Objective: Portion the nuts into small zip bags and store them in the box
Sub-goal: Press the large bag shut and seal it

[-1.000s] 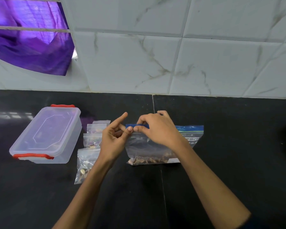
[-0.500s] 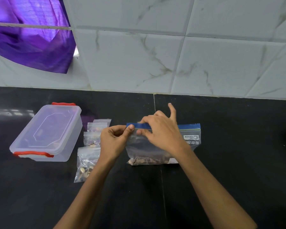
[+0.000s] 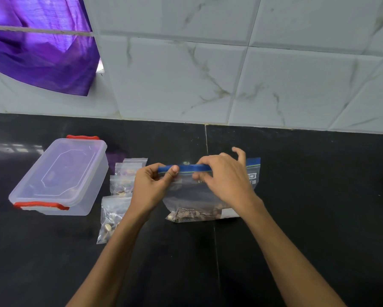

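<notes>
My left hand (image 3: 151, 187) pinches the blue zip strip (image 3: 187, 168) of the large zip bag (image 3: 199, 196) at its left end, thumb on the near face. My right hand (image 3: 225, 176) pinches the same strip further along, with the outer fingers lifted loose. The bag stands upright on the black counter (image 3: 308, 207), and the nuts (image 3: 195, 214) lie in a low layer along its bottom. Just left of my left wrist lie the small zip bags (image 3: 117, 200), already holding nuts, in a short row. Further left sits the clear box (image 3: 60, 176), its lid on and its red clips showing. I judge this step is working the big bag's seal; whether it is opening or closing, I cannot tell. Next, the small bags need moving into the box, which calls for taking the lid off first.
</notes>
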A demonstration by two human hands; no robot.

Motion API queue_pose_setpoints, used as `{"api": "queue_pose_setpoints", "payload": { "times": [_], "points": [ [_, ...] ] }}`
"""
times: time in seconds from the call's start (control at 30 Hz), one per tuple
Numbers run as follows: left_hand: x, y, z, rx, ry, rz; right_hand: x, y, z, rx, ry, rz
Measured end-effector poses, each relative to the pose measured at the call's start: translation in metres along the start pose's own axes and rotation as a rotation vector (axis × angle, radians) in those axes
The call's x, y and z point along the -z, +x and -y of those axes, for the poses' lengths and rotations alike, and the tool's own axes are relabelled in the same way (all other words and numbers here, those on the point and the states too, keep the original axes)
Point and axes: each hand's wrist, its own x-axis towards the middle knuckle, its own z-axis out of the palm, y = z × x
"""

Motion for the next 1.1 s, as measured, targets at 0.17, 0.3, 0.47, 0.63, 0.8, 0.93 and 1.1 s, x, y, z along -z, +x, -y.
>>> {"api": "queue_pose_setpoints", "payload": {
  "times": [0.17, 0.3, 0.47, 0.63, 0.8, 0.93, 1.1],
  "points": [
    [0.001, -0.001, -0.006, 0.047, 0.102, 0.132, 0.001, -0.006, -0.004, -0.125, 0.053, 0.046],
    [-0.006, -0.003, -0.005, 0.013, 0.176, 0.146, -0.001, -0.008, 0.0, -0.103, 0.057, 0.085],
    [-0.004, -0.003, -0.001, 0.041, 0.142, -0.004, 0.011, -0.014, -0.014, -0.121, 0.025, 0.096],
    [-0.001, -0.007, -0.012, 0.042, 0.25, 0.065, 0.014, -0.022, -0.019, -0.213, -0.032, 0.069],
    [0.0, -0.005, -0.025, -0.191, 0.841, 0.189, 0.009, -0.024, -0.014, -0.197, -0.011, 0.142],
    [-0.008, 0.0, -0.027, -0.332, 1.035, 0.209, 0.014, -0.023, -0.015, -0.117, 0.026, 0.185],
    [-0.005, 0.001, -0.023, -0.342, 1.066, 0.166, 0.023, -0.031, -0.037, -0.272, 0.148, 0.128]
  ]
}}
